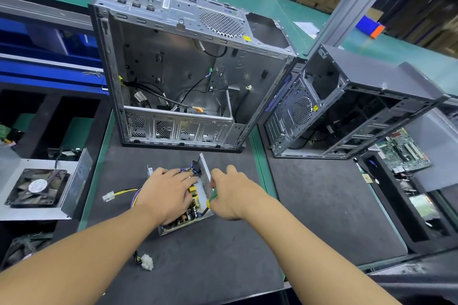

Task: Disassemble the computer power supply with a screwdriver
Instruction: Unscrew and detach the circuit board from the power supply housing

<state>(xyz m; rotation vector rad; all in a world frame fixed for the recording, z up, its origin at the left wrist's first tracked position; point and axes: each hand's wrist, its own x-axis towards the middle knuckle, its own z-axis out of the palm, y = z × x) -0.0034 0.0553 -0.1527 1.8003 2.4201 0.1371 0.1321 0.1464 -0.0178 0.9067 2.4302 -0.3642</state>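
An opened power supply, a small silver metal box with its circuit board bare, lies on the dark mat near the front middle. My left hand rests flat on top of its board, fingers spread toward the perforated right wall. My right hand grips a green and yellow screwdriver, whose dark shaft points down into the box's near right corner. Yellow and purple cables with white plugs trail out to the left and toward me.
A large empty silver computer case stands open just behind the power supply. A second dark case lies to the right, with a green motherboard beyond it. At the left, a metal cover with a black fan sits in a bin.
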